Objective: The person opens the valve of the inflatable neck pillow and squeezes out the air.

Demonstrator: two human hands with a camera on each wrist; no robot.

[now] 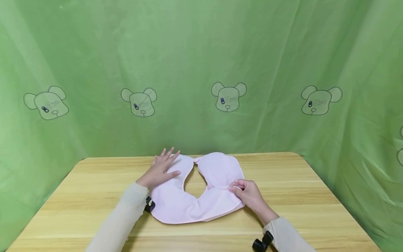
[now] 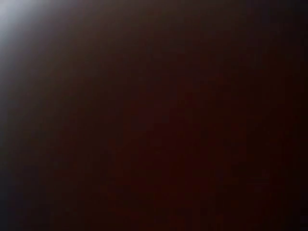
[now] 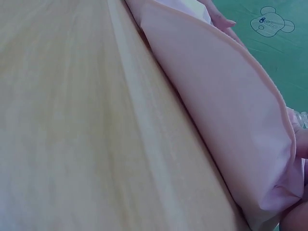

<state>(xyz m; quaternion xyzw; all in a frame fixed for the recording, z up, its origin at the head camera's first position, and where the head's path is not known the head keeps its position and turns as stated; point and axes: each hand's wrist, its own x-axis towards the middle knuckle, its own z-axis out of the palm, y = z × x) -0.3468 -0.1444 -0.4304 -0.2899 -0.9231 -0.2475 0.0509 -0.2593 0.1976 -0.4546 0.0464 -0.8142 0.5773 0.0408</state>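
Note:
A pale pink, U-shaped neck pillow [image 1: 179, 206] lies on the wooden table, its two rounded ends pointing away and meeting at a small tab. My left hand [image 1: 160, 169] rests on its left lobe with the fingers spread. At the right side, my right hand [image 1: 248, 192] pinches the pillow between thumb and fingers, where the fabric creases. The right wrist view shows the pillow's seamed side [image 3: 216, 86] and a small clear plastic piece [image 3: 301, 119] beside the right fingers, only partly visible. In the left wrist view everything is dark and blurred.
The light wooden table [image 1: 292, 199] reaches back to a green curtain [image 1: 189, 52] printed with bear heads. Black wrist cameras sit on both cuffs; the right camera [image 1: 262, 241] is close to the table's surface.

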